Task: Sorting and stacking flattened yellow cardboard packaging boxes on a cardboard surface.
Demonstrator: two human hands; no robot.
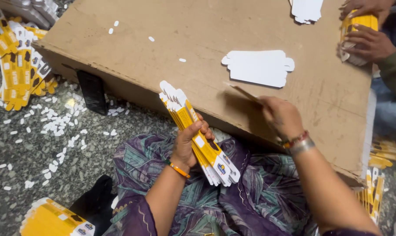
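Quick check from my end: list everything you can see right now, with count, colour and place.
Stack of flat die-cut cards: one, yellow and white, in the left hand.
Thin stick: one, brownish, in the right hand, over the board.
Cardboard board: one, brown, centre, serving as the work surface.
White card stacks, blank side up: two, one mid-board, one at the top edge.
Loose card heap: yellow, on the floor, left.
Punched scraps: many, white, scattered on the floor.
Card bundle: yellow, bottom left.
More cards: yellow, on the floor, right.
Co-worker's hands: two, top right, holding a yellow bundle.
Left hand: closed on the stack.
Right hand: closed on the stick.
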